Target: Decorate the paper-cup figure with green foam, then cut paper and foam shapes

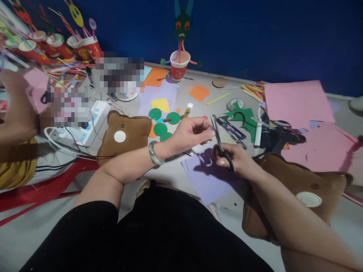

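My right hand (234, 158) grips black-handled scissors (224, 153), with the blades pointing up and away from me. Close to those blades, my left hand (194, 132) pinches a small piece of purple paper (211, 129) between thumb and fingertips. A jade-like bangle circles my left wrist. Below both hands lies a sheet of purple paper (204, 181) at the table's front edge, with their shadows on it. Green paper circles (160, 129) and a glue stick (188, 110) are just beyond my left hand.
A decorated paper cup (179, 70) with a green paper head stands at the back. To the right are pens (231, 128), green scraps (241, 115), a black glue gun (280, 136) and pink paper (297, 102). Brown cushions (127, 132) flank me. Another person's arm (17, 102) is left, near a power strip (95, 121).
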`<state>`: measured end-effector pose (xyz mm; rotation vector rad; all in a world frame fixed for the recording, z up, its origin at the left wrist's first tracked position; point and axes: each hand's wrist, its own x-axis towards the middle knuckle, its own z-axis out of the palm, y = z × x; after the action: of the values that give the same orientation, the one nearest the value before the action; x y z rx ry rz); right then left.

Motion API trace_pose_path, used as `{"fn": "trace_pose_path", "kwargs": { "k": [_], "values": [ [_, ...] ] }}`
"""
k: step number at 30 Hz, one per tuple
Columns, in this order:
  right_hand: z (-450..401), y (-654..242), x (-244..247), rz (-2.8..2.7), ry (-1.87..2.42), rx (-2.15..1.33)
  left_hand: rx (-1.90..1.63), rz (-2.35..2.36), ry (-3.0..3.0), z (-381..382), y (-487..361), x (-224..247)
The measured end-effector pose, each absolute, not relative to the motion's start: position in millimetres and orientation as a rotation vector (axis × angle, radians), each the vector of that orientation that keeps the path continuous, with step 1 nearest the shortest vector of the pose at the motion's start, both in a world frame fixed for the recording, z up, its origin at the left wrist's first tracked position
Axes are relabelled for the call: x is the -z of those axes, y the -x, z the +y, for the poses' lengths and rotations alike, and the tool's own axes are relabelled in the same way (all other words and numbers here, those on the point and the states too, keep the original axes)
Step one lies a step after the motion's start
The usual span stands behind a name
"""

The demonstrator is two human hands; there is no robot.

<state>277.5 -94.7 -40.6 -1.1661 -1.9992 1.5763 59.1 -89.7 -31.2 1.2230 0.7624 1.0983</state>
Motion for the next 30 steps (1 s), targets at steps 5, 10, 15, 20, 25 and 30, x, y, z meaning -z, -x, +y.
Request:
{"fn": "trace_pose_path", "kwargs": {
  "k": [5, 10, 15, 20, 25, 30],
  "values": [
    [-94.0, -276.9, 40.7, -2.018, 1.181, -1.553, -1.115, 0.762, -1.228, -90.4, -59.5, 30.5],
    [-93.2, -276.9, 39.8, -2.068, 1.192, -1.520, -1.117, 0.762, -1.224, -91.3, -59.6, 28.0],
    [-93.2, -278.1, 40.7, -2.052, 1.163, -1.513, -1.135, 0.762, -1.235, -92.0, -59.3, 26.0],
    [-93.5, -278.3, 40.9, -2.034, 1.152, -1.526, -1.135, 0.762, -1.246, -91.6, -58.7, 25.4],
    [-93.6, -279.3, 41.5, -2.030, 1.163, -1.530, -1.150, 0.754, -1.239, -91.5, -58.7, 24.4],
    [-93.4, -280.0, 42.1, -2.040, 1.150, -1.514, -1.165, 0.750, -1.237, -91.9, -58.7, 22.9]
  ]
}}
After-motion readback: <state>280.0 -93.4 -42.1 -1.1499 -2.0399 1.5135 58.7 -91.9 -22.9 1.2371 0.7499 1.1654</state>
